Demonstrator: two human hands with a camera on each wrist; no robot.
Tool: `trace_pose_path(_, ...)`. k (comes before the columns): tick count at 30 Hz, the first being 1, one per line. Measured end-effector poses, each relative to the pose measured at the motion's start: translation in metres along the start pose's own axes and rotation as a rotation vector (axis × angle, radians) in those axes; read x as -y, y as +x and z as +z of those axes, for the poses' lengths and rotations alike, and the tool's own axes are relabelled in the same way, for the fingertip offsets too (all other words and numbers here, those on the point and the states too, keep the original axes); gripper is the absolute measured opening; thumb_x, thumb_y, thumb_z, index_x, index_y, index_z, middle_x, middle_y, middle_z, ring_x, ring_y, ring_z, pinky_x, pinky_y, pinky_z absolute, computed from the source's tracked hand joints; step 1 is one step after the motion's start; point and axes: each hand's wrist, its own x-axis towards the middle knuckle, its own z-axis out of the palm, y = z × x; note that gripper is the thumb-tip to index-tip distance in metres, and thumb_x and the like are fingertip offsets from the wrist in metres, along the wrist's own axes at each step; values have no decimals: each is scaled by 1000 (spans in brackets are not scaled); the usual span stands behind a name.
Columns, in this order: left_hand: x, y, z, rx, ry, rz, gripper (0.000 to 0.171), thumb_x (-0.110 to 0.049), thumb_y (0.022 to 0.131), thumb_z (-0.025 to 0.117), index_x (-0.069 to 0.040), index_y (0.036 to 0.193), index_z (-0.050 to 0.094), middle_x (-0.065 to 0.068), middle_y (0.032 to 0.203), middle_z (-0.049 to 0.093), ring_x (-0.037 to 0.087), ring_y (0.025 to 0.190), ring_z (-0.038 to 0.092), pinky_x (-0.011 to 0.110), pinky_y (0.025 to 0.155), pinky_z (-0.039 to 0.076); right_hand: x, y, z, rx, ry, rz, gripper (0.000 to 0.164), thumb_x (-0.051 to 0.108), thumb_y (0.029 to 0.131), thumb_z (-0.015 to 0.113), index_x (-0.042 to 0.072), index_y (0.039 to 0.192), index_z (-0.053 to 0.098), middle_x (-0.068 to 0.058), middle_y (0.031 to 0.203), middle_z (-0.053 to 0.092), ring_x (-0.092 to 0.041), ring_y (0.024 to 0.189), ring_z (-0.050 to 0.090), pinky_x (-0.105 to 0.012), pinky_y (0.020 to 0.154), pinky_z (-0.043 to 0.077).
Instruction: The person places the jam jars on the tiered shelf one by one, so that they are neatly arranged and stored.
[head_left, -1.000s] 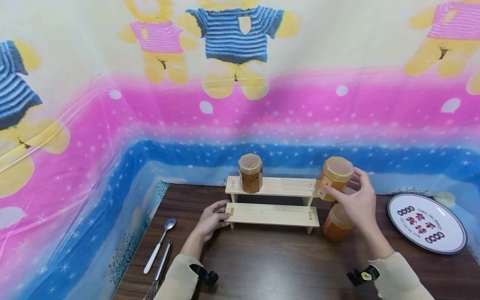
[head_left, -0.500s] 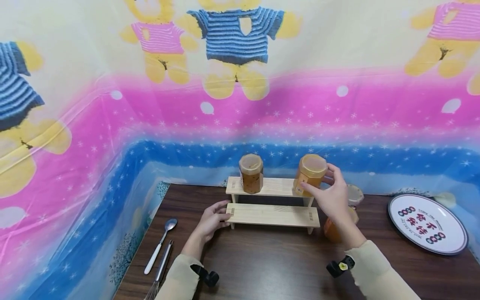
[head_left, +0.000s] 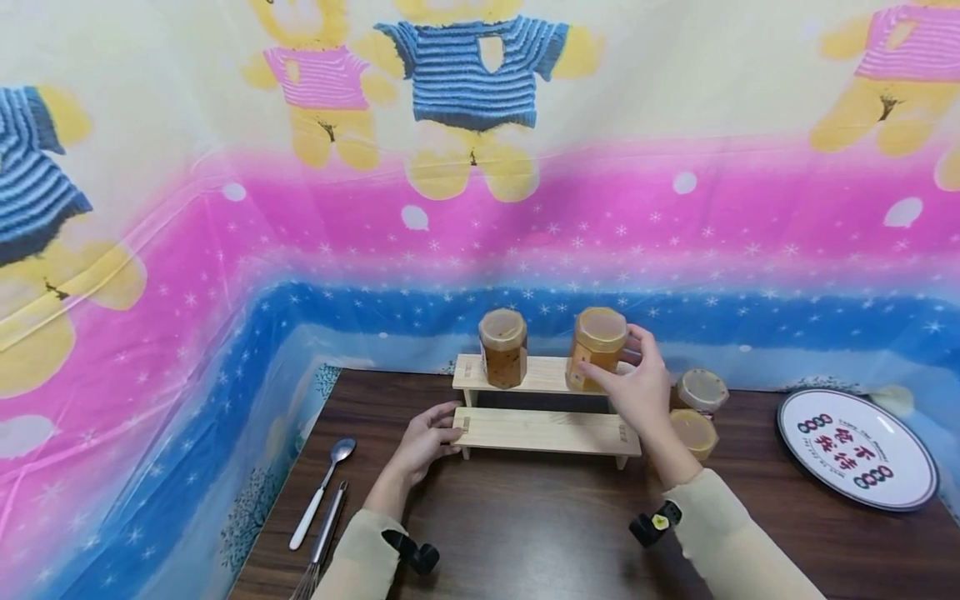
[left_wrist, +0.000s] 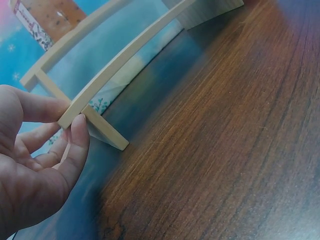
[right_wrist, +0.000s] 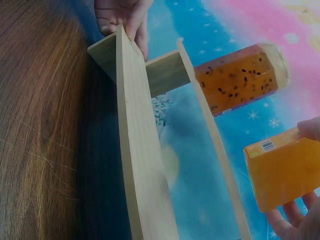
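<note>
A two-tier wooden shelf rack (head_left: 543, 430) stands on the dark table. My left hand (head_left: 420, 443) pinches the left end of its lower board between thumb and fingers. An orange-filled honey or jam jar (head_left: 591, 357) is upright in my right hand (head_left: 636, 385), gripped from its right side. It is over the right part of the upper board; in the right wrist view a small gap shows between the jar's base (right_wrist: 256, 182) and the board. Another jar, amber with dark seeds (head_left: 503, 357), rests on the upper board's left part.
Two more lidded jars, one pale-topped (head_left: 702, 388) and one yellow-topped (head_left: 694, 430), stand right of the rack, partly behind my right forearm. A printed white plate (head_left: 855, 450) lies far right. At left are a spoon (head_left: 321, 492) and a whisk (head_left: 327, 525).
My right hand has carried the orange jar leftward from beyond the rack's right end to over the upper board. The left hand stays on the lower board.
</note>
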Motion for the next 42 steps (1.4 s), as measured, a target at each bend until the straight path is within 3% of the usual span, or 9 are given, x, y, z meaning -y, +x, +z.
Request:
trace_pose_path(17, 1, 0, 0, -3, 1, 13, 61, 3, 94, 65, 3, 152, 47, 22, 124, 63, 22, 90, 67, 31, 73, 57, -8, 3, 11, 10, -60, 58, 92, 40, 77, 94, 18, 152, 45, -13, 136, 58, -36, 121, 61, -56, 95, 54)
trace_pose_path(27, 2, 0, -1, -2, 4, 11, 60, 2, 95, 66, 2, 152, 47, 23, 127, 62, 22, 92, 68, 32, 74, 57, -7, 3, 11, 22, -63, 39, 90, 36, 76, 95, 17, 150, 46, -15, 134, 58, -38, 118, 63, -55, 94, 55)
trace_pose_path(42, 3, 1, 0, -13, 5, 11, 58, 1, 96, 66, 0, 151, 50, 23, 125, 62, 22, 92, 67, 32, 74, 58, -6, 1, 5, 84, -46, 88, 100, 39, 79, 93, 14, 158, 38, -18, 144, 53, -40, 128, 56, -56, 100, 52)
